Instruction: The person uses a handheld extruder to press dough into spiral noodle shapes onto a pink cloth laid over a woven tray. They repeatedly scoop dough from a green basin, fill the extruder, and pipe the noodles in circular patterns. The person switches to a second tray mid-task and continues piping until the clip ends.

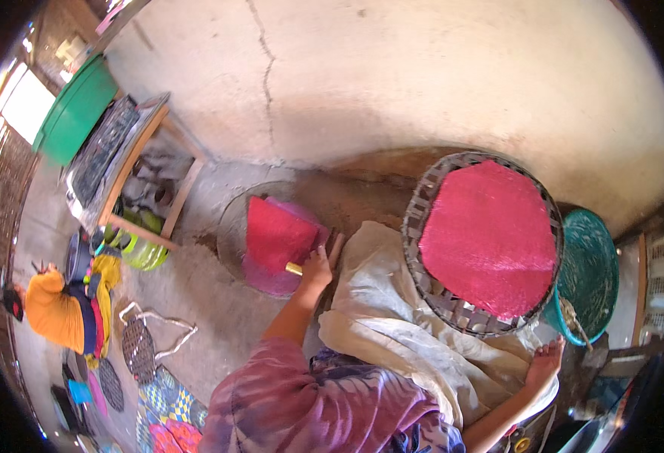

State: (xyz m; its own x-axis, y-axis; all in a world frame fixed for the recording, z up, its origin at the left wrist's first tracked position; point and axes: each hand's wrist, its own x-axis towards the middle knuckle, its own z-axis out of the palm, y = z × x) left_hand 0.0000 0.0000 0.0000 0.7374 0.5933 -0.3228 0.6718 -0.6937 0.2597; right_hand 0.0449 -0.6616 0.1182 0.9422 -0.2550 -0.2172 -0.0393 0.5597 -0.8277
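Observation:
My left hand [317, 267] is closed around a short yellow-ended handle [293, 268]; the rest of that tool is hidden. It reaches over the near right edge of a flat red piece with pointed corners [275, 235], lying over a purplish-pink round surface [271, 284]. My right hand [546, 361] is low on the right, fingers stretched out and apart, beside pale cloth at my lap and just below the basket's rim. A round, dark woven basket [416, 260] rests over the cloth [373, 291]. A glossy red round sheet [491, 238] is spread across it.
A teal tub [608, 264] stands right of the basket. At far left are a wooden table [151, 143], a green basin [79, 106] and a lime-green gas cylinder [143, 251]. Another person in orange [54, 309] sits at left. A cracked wall [423, 68] rises behind.

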